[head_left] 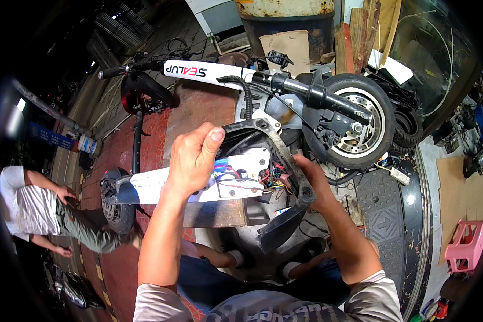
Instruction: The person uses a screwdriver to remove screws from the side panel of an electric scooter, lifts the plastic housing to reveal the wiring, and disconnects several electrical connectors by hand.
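Note:
A white electric scooter lies on its side before me, its white deck (pixel 161 185) running left and its front wheel (pixel 359 121) at the right. My left hand (pixel 193 158) grips the top edge of the deck's white panel, thumb up against a black frame piece (pixel 284 155). My right hand (pixel 311 180) holds the right side of that black frame, fingers curled around its edge. Between my hands a bundle of coloured wires (pixel 241 177) shows in the opened compartment. The black handlebar (pixel 316 96) crosses above.
A person in a white shirt crouches at the far left (pixel 32 206). A pink plastic stool (pixel 467 244) stands at the right. A rusty drum (pixel 284 16) and wooden boards (pixel 359 37) stand behind the scooter. My legs and shoes (pixel 241 260) are below.

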